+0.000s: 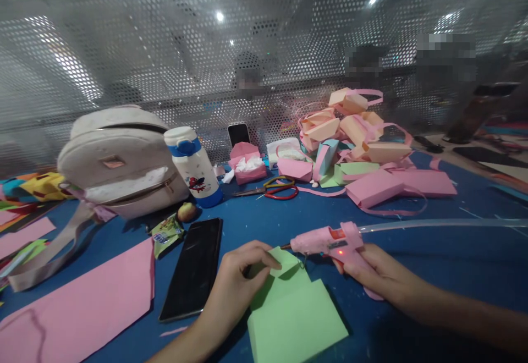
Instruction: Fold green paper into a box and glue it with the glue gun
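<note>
Green folded paper (295, 313) sits lower centre, left hand (235, 283) pinching its top flap, right hand (373, 275) gripping pink glue gun (325, 240), gun lying level, nozzle pointing left, seemingly just touching the flap edge.

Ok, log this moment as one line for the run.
left hand: gripping folded corner of green paper sheet | right hand: holding pink plastic glue gun, nozzle at fold | nearby: black smartphone on blue table

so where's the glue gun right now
In the head view the pink glue gun is just right of centre, gripped in the right hand, its nozzle at the folded corner of the green paper that the left hand holds.
</note>
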`<state>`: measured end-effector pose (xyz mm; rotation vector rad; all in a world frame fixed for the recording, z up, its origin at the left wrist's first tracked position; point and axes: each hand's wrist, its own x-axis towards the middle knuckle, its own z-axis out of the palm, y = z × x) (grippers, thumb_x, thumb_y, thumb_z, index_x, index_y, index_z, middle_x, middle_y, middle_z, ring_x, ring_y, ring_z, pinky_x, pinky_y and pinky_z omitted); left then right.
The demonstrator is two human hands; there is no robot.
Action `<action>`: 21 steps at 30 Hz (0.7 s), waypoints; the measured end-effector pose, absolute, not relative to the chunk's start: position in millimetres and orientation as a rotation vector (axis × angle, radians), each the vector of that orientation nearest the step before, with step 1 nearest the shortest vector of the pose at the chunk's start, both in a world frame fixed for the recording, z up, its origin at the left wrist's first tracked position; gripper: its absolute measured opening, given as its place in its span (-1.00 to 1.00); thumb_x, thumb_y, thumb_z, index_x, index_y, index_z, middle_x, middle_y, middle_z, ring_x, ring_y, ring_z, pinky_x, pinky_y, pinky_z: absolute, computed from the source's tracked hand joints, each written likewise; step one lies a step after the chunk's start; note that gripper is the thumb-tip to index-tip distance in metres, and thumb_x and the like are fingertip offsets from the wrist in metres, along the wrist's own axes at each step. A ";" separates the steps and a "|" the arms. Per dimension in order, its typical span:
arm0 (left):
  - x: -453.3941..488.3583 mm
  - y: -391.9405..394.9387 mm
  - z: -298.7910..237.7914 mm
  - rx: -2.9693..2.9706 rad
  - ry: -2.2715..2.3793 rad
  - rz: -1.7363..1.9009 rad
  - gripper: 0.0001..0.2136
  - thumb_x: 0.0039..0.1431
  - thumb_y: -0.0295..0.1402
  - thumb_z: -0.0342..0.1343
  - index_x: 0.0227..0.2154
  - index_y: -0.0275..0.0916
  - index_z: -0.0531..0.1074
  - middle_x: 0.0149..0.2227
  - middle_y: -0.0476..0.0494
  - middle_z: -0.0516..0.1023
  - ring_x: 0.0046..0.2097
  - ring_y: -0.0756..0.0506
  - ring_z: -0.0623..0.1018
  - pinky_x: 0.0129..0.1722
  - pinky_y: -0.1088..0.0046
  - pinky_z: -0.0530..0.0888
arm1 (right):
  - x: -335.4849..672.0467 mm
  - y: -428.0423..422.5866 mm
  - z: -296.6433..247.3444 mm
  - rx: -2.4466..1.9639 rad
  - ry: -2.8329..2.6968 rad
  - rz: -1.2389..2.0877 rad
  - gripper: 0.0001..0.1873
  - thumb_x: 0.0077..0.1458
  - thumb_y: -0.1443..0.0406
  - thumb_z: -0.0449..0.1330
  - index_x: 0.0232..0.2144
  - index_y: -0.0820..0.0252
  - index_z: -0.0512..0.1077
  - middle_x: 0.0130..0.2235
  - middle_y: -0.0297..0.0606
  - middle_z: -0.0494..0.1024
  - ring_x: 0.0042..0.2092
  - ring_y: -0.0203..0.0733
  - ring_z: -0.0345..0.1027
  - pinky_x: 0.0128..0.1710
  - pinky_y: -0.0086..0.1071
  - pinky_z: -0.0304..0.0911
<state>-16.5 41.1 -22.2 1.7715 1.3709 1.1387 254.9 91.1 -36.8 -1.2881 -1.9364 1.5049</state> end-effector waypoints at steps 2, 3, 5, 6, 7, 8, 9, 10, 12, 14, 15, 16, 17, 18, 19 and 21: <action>-16.3 40.9 -21.6 1.786 1.365 1.135 -0.83 0.05 -0.49 0.11 -0.53 -0.21 0.58 -0.36 -0.13 0.61 -0.30 -0.08 0.59 -0.36 0.49 0.42 | 253.1 91.0 -34.3 -1.288 -1.938 1.517 -0.38 0.04 -0.26 0.06 -0.36 0.19 0.32 -0.43 -0.35 0.23 -0.45 -0.31 0.10 -0.55 -0.48 0.09; -16.2 40.9 -21.4 1.795 1.362 1.130 -0.83 0.06 -0.49 0.10 -0.53 -0.21 0.58 -0.37 -0.13 0.62 -0.30 -0.08 0.59 -0.36 0.49 0.42 | 252.1 91.0 -32.8 -1.281 -1.939 1.524 -0.37 0.03 -0.27 0.06 -0.37 0.19 0.31 -0.44 -0.36 0.21 -0.46 -0.31 0.10 -0.55 -0.48 0.09; -15.9 41.1 -21.3 1.801 1.362 1.122 -0.82 0.06 -0.50 0.09 -0.53 -0.20 0.57 -0.36 -0.12 0.62 -0.30 -0.07 0.59 -0.34 0.49 0.42 | 250.4 91.0 -29.4 -1.267 -1.932 1.538 -0.34 0.01 -0.30 0.06 -0.39 0.20 0.29 -0.46 -0.38 0.20 -0.47 -0.32 0.09 -0.55 -0.48 0.08; -15.8 41.2 -21.3 1.797 1.362 1.123 -0.82 0.06 -0.50 0.10 -0.53 -0.20 0.57 -0.35 -0.12 0.62 -0.30 -0.07 0.59 -0.34 0.49 0.42 | 249.8 91.0 -27.7 -1.263 -1.930 1.537 -0.33 0.00 -0.31 0.05 -0.40 0.20 0.28 -0.46 -0.38 0.20 -0.48 -0.32 0.10 -0.55 -0.47 0.08; -15.6 41.3 -21.3 1.789 1.361 1.127 -0.83 0.06 -0.50 0.10 -0.52 -0.20 0.57 -0.35 -0.12 0.62 -0.30 -0.07 0.59 -0.34 0.49 0.42 | 249.3 90.8 -25.9 -1.260 -1.933 1.535 -0.33 -0.01 -0.31 0.05 -0.42 0.19 0.27 -0.47 -0.38 0.20 -0.48 -0.32 0.10 -0.55 -0.47 0.08; -15.4 41.4 -21.3 1.778 1.358 1.132 -0.83 0.06 -0.51 0.11 -0.52 -0.21 0.57 -0.34 -0.12 0.61 -0.30 -0.07 0.59 -0.34 0.49 0.42 | 248.9 90.5 -24.2 -1.258 -1.941 1.534 -0.33 -0.02 -0.31 0.05 -0.43 0.19 0.27 -0.47 -0.38 0.21 -0.48 -0.32 0.11 -0.55 -0.46 0.09; -15.3 41.4 -21.2 1.769 1.354 1.138 -0.84 0.06 -0.50 0.11 -0.52 -0.21 0.57 -0.34 -0.12 0.61 -0.30 -0.08 0.59 -0.34 0.50 0.42 | 248.6 90.1 -22.5 -1.256 -1.946 1.528 -0.33 -0.02 -0.31 0.06 -0.44 0.19 0.27 -0.47 -0.38 0.21 -0.48 -0.31 0.12 -0.54 -0.46 0.10; -15.3 41.3 -21.0 1.765 1.352 1.143 -0.84 0.06 -0.50 0.11 -0.52 -0.21 0.57 -0.34 -0.12 0.61 -0.30 -0.08 0.59 -0.34 0.50 0.42 | 248.5 89.7 -21.0 -1.253 -1.948 1.521 -0.33 -0.02 -0.31 0.06 -0.44 0.19 0.27 -0.47 -0.37 0.22 -0.47 -0.30 0.13 -0.53 -0.45 0.11; -15.5 40.9 -20.4 1.770 1.359 1.152 -0.84 0.06 -0.50 0.11 -0.52 -0.21 0.58 -0.35 -0.13 0.61 -0.30 -0.08 0.59 -0.33 0.49 0.43 | 248.4 88.7 -18.5 -1.239 -1.950 1.513 -0.33 -0.03 -0.31 0.07 -0.45 0.19 0.29 -0.48 -0.37 0.23 -0.47 -0.29 0.14 -0.52 -0.44 0.14; -16.2 40.3 -20.1 1.779 1.375 1.159 -0.84 0.05 -0.50 0.11 -0.52 -0.21 0.58 -0.36 -0.13 0.62 -0.28 -0.09 0.59 -0.30 0.48 0.44 | 248.6 88.0 -17.8 -1.252 -1.942 1.505 -0.33 -0.05 -0.31 0.08 -0.43 0.19 0.31 -0.46 -0.35 0.23 -0.46 -0.28 0.15 -0.52 -0.43 0.16; -16.6 40.1 -20.1 1.779 1.382 1.163 -0.84 0.04 -0.50 0.11 -0.52 -0.20 0.58 -0.36 -0.13 0.62 -0.28 -0.10 0.59 -0.29 0.47 0.45 | 248.8 87.8 -18.2 -1.267 -1.933 1.502 -0.33 -0.05 -0.31 0.07 -0.42 0.19 0.32 -0.45 -0.35 0.24 -0.45 -0.28 0.15 -0.52 -0.43 0.17; -17.0 40.0 -20.4 1.778 1.384 1.168 -0.83 0.04 -0.50 0.11 -0.52 -0.20 0.59 -0.36 -0.13 0.62 -0.27 -0.10 0.59 -0.28 0.46 0.45 | 249.2 87.8 -19.1 -1.282 -1.925 1.503 -0.33 -0.05 -0.32 0.07 -0.40 0.18 0.33 -0.43 -0.34 0.24 -0.45 -0.27 0.16 -0.52 -0.42 0.19; -17.4 39.9 -20.7 1.776 1.383 1.170 -0.83 0.04 -0.50 0.11 -0.52 -0.20 0.59 -0.35 -0.13 0.62 -0.27 -0.10 0.60 -0.28 0.46 0.45 | 249.6 87.8 -20.3 -1.290 -1.921 1.506 -0.33 -0.06 -0.32 0.07 -0.39 0.18 0.33 -0.42 -0.33 0.25 -0.45 -0.26 0.18 -0.51 -0.41 0.21; -17.7 39.8 -21.2 1.773 1.380 1.172 -0.83 0.04 -0.50 0.11 -0.52 -0.20 0.59 -0.35 -0.13 0.62 -0.27 -0.10 0.60 -0.28 0.47 0.45 | 250.2 87.9 -21.8 -1.290 -1.916 1.500 -0.33 -0.06 -0.32 0.07 -0.38 0.17 0.34 -0.42 -0.32 0.26 -0.44 -0.25 0.19 -0.50 -0.40 0.23; -18.0 39.9 -21.6 1.769 1.377 1.175 -0.83 0.04 -0.50 0.11 -0.52 -0.20 0.59 -0.35 -0.13 0.62 -0.27 -0.09 0.60 -0.28 0.47 0.45 | 250.8 87.9 -23.2 -1.284 -1.918 1.491 -0.33 -0.06 -0.32 0.06 -0.38 0.17 0.34 -0.42 -0.31 0.27 -0.44 -0.23 0.21 -0.49 -0.38 0.25; -18.3 40.1 -22.3 1.761 1.378 1.180 -0.83 0.04 -0.50 0.12 -0.52 -0.19 0.59 -0.34 -0.13 0.62 -0.26 -0.09 0.60 -0.29 0.48 0.44 | 252.0 88.1 -25.5 -1.279 -1.934 1.467 -0.34 -0.05 -0.31 0.05 -0.40 0.17 0.34 -0.43 -0.28 0.30 -0.43 -0.20 0.23 -0.46 -0.36 0.27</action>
